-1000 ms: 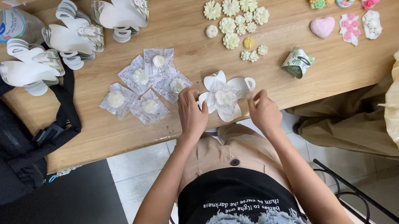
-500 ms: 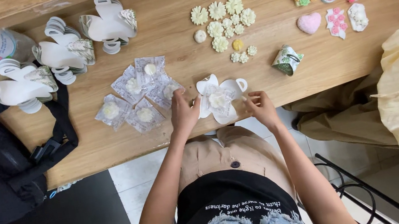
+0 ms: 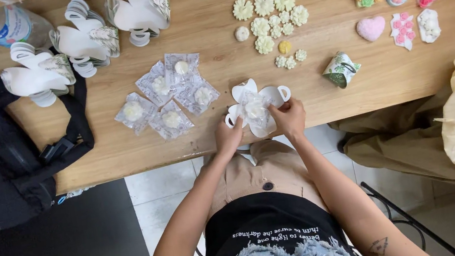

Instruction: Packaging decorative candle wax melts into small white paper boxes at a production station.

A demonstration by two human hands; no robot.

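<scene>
Both hands have closed in since the earlier frame: my left hand [image 3: 229, 136] has left the wrapped pieces and now pinches the near left edge of the flat white box cutout [image 3: 257, 105], while my right hand [image 3: 290, 118] grips its near right edge, fingers curled onto the card. On the cutout lies a clear-wrapped cream flower [image 3: 254, 108], at the near edge of the table [image 3: 356, 95]. Five more wrapped flowers [image 3: 165, 98] lie just to the left, a folded patterned box [image 3: 340, 70] to the right.
</scene>
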